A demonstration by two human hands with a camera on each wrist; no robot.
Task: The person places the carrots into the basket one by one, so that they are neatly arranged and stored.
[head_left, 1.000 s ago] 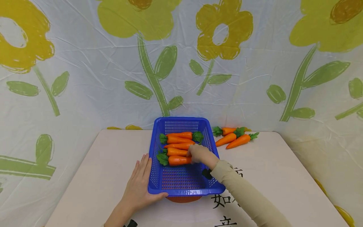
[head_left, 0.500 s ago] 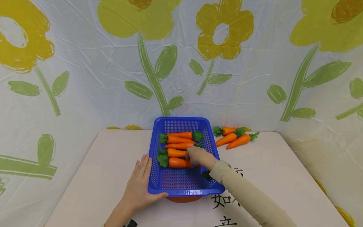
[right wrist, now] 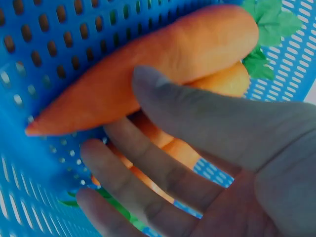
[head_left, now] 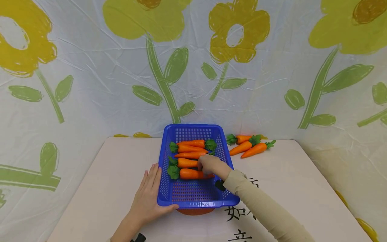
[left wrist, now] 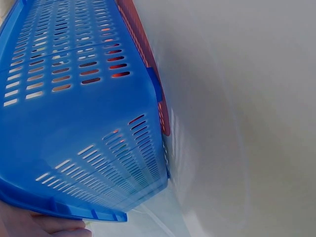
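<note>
At the middle of the pale table in the head view stood a blue rectangular plastic basket with slotted walls. Five tapered orange carrots with green leafy tops lay crosswise in it, one behind another. The front carrot had its leaves by the left wall and its tip toward the right; bare perforated floor showed between it and the near wall. The person's right hand was inside the basket, over that carrot's tapering half. The left hand lay outside, straight fingers against the left wall and thumb along the near rim. A reddish-brown rounded edge showed beneath the basket, and three more orange carrots lay to its right on the table.

Seen from the left wrist, the basket's slotted outside filled the left, left fingertips beside its rim, red mesh beneath.

Through the right wrist view, the front carrot lay along the basket wall. The right fingers were spread and loosely extended, ungripping, the thumb tip over the carrot's side; whether it pressed there could not be told.
</note>
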